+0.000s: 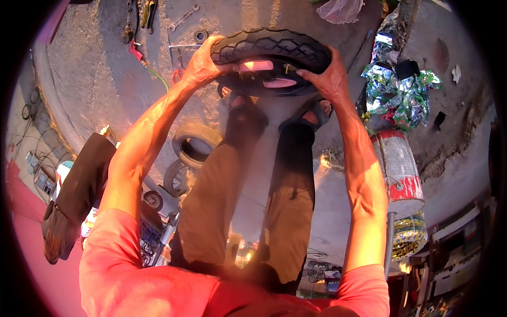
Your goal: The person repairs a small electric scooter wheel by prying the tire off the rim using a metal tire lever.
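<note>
Both hands grip a black wheel with a chunky-treaded tyre (272, 43), held out in front of me over the ground near my feet. My left hand (203, 64) clasps its left side, thumb along the near edge. On the opposite side my right hand (328, 78) is wrapped round the tyre, its thumb pressed on the near sidewall. The tread faces up and away; inside the ring, pinkish bright patches (256, 66) show between dark parts. Most of my fingers are hidden behind the tyre.
Left of the tyre lie a spanner (184, 17), a round metal ring (200, 36) and a red-ended cable (136, 52). A worn tyre (195, 143) rests beside my left leg. Shiny crumpled wrappers (398, 98) and a red-and-white cylinder (398, 166) stand on the right.
</note>
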Tool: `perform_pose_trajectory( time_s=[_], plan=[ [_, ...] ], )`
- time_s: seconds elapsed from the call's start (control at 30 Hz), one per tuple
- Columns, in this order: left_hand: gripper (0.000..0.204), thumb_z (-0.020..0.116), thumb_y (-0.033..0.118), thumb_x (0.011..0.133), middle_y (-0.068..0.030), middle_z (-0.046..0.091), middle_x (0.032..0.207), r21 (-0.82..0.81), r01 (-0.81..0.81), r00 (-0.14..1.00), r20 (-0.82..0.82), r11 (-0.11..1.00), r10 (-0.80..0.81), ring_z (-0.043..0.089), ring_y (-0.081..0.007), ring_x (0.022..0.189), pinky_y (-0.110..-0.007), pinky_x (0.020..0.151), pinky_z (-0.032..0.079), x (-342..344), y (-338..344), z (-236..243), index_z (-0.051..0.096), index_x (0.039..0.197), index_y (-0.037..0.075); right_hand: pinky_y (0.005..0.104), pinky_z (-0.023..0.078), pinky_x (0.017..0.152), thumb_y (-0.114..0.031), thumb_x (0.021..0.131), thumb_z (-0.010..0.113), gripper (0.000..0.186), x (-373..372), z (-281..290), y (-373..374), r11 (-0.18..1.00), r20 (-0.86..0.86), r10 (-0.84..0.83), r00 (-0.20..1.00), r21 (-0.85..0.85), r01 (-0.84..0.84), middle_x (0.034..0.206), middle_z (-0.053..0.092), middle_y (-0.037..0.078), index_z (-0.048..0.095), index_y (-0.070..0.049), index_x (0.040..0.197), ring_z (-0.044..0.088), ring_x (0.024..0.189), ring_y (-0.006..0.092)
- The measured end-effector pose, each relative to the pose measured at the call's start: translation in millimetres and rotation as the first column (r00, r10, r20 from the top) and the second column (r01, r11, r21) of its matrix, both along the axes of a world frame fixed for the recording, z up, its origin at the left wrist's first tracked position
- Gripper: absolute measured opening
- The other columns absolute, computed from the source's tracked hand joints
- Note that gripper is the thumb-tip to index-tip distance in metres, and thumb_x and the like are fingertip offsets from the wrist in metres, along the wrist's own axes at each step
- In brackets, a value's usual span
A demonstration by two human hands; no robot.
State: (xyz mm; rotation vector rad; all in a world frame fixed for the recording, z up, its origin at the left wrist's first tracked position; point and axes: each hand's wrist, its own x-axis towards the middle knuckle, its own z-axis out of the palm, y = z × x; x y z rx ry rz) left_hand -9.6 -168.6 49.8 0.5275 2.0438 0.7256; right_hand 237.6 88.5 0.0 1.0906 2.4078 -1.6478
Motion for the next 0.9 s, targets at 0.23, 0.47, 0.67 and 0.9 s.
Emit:
perform_pose_trajectory(
  time_s=[0.23,0.47,0.67,0.9],
  plan=[
    [0.082,0.093,0.013,0.073,-0.0130,0.071,0.116,-0.008,-0.041,0.992,-0.117,0.999,0.040,0.071,-0.0201,0.099,-0.034,0.085,0.059,4.9,-20.8,-15.6,0.048,0.141,0.005,0.0421,0.051,0.103,-0.036,0.066,0.096,0.093,-14.8,8.5,-16.6,0.998,0.055,-0.027,0.998,0.059,0.024,0.127,0.066,0.022,0.051,0.002,0.138,0.064,0.119,0.0364],
    [0.087,0.095,0.032,0.067,-0.0176,0.063,0.132,0.001,0.225,0.950,-0.220,0.974,-0.220,0.061,-0.0298,0.126,-0.041,0.105,0.050,-4.4,29.2,-3.5,0.054,0.138,0.003,0.0415,0.050,0.103,-0.033,0.068,0.095,0.095,13.3,-0.4,-8.0,0.990,0.101,-0.132,0.986,-0.027,0.135,0.127,0.065,0.021,0.047,0.004,0.142,0.065,0.117,0.0315],
    [0.091,0.093,0.036,0.066,-0.0198,0.059,0.137,0.161,0.199,0.980,-0.045,0.967,-0.194,0.055,-0.0337,0.132,-0.042,0.112,0.045,-2.9,53.4,-45.7,0.054,0.141,0.004,0.0388,0.050,0.100,-0.033,0.070,0.095,0.089,88.0,-12.4,8.1,0.971,0.131,-0.186,0.974,-0.128,0.202,0.124,0.065,0.021,0.052,0.005,0.137,0.063,0.114,0.0297],
    [0.103,0.095,0.044,0.063,-0.0232,0.056,0.143,0.150,0.091,0.996,-0.001,0.984,-0.092,0.052,-0.0354,0.137,-0.043,0.115,0.041,-17.8,75.3,-122.6,0.051,0.147,0.005,0.0388,0.048,0.102,-0.036,0.076,0.092,0.083,77.1,-56.3,20.1,0.954,0.211,-0.258,0.943,-0.098,0.283,0.125,0.067,0.020,0.054,0.007,0.135,0.065,0.112,0.0298]
  ],
)
